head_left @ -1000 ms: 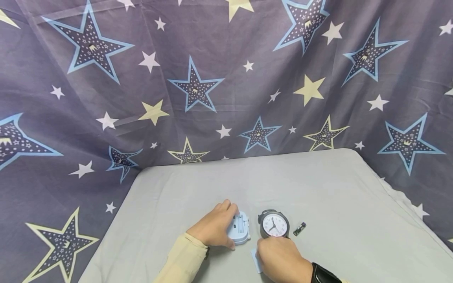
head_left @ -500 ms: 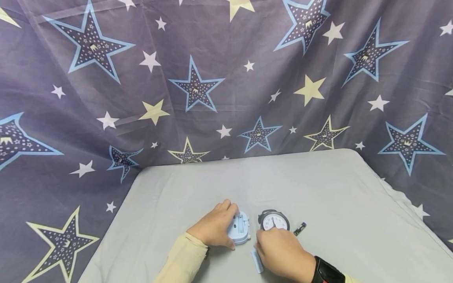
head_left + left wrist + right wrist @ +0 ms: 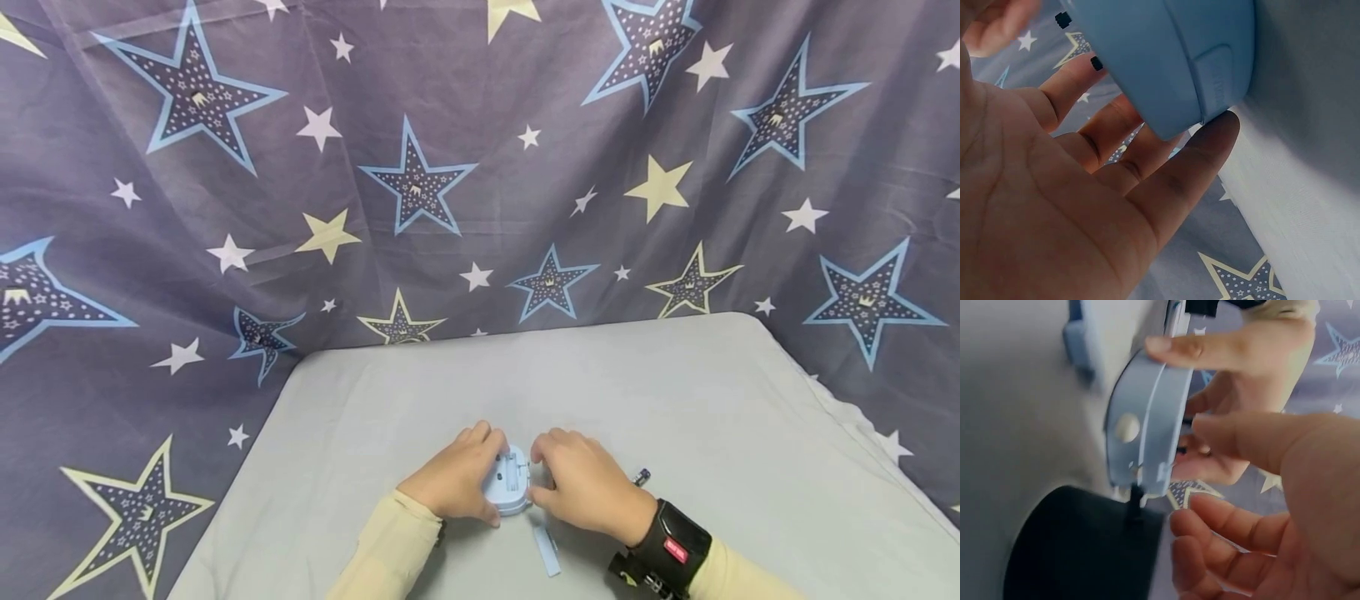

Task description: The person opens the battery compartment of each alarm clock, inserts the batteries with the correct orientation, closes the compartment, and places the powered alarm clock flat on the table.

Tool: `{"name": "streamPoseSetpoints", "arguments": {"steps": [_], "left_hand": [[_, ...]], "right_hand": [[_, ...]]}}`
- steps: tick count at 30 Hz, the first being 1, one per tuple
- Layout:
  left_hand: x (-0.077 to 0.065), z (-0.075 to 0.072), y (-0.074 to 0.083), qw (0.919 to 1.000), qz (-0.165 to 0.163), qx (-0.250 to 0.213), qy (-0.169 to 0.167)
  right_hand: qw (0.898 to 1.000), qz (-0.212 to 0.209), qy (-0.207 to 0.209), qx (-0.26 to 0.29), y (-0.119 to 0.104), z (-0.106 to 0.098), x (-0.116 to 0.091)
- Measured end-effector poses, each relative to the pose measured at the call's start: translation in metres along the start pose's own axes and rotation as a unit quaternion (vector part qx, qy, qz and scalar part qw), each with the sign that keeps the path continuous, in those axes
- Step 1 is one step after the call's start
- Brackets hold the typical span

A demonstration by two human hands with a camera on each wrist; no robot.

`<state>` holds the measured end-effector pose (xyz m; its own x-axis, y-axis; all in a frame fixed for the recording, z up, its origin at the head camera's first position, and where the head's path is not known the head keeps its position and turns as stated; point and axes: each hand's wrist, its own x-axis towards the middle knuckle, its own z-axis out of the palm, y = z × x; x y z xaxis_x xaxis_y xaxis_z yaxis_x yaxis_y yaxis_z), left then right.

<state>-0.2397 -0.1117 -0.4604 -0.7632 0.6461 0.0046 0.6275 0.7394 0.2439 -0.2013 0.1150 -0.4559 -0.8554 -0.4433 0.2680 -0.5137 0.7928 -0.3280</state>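
A light blue alarm clock (image 3: 512, 482) lies with its back up, its long battery slot uncovered. My left hand (image 3: 453, 477) grips it from the left, thumb on the near side and fingers on the far side. The right hand (image 3: 588, 485) is over the clock's right edge, thumb and fingers apart with nothing between them. In the right wrist view that thumb overlaps the clock's back (image 3: 1169, 419). A light blue battery cover (image 3: 547, 550) lies in front of the clock. The dark alarm clock (image 3: 1085, 550) is hidden behind the right hand in the head view.
A small battery (image 3: 641, 477) lies right of the right hand, partly covered by it. The grey cloth surface (image 3: 420, 392) runs back to a star-patterned curtain (image 3: 450, 275). A black strap (image 3: 672, 546) with a camera is on the right wrist.
My right hand has moved from in front of the dark clock up and left to the blue clock's right edge, leaving the battery cover in full view. The left hand stays put.
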Motion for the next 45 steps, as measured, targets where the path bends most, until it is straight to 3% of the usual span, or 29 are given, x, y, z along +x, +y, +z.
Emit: {"name": "streamPoseSetpoints", "arguments": {"steps": [8, 23, 38, 45], "left_hand": [[0.0, -0.003, 0.0, 0.9999, 0.008, 0.002, 0.006], [-0.003, -0.003, -0.001, 0.9999, 0.002, -0.013, -0.001], [0.003, -0.004, 0.001, 0.9997, 0.011, -0.023, 0.006], [0.001, -0.002, -0.001, 0.9994, 0.0, -0.033, 0.007]], "right_hand": [[1.0, -0.014, 0.012, -0.014, 0.012, 0.011, 0.009], [0.999, -0.043, -0.017, 0.013, 0.013, 0.014, 0.012], [0.998, -0.029, -0.047, 0.026, 0.024, 0.019, 0.01], [0.997, -0.023, -0.057, 0.05, 0.023, 0.02, 0.011]]}}
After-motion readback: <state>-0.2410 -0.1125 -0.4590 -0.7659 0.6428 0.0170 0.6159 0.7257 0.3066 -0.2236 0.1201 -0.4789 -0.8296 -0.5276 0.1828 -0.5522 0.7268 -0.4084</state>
